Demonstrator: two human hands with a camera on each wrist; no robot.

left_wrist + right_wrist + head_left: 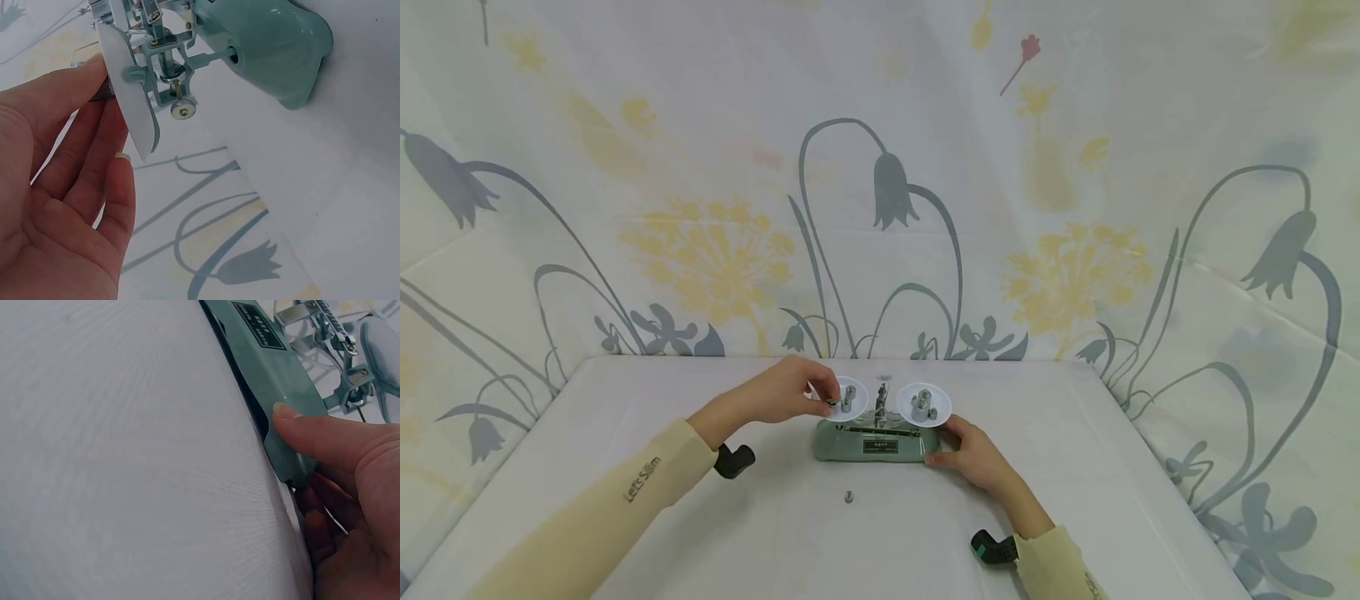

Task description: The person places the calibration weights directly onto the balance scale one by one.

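Note:
A green balance scale (835, 447) stands on the table with two white pans. My left hand (790, 390) is at the left pan (861, 395), its thumb and fingers pinching a small metal weight (102, 92) over the pan's outer side. Other metal weights (847, 398) stand on that pan. The right pan (943, 402) carries several weights (921, 405), one larger than the rest. My right hand (976, 455) grips the right end of the scale's base, with the thumb on the front face (294, 434) and the fingers behind it, partly hidden.
One small weight (849, 497) lies on the white tabletop (790, 533) in front of the scale. Behind the table hangs a flower-patterned cloth (760, 150). A black wrist device (734, 461) is worn at the left wrist, another black device (994, 547) at the right.

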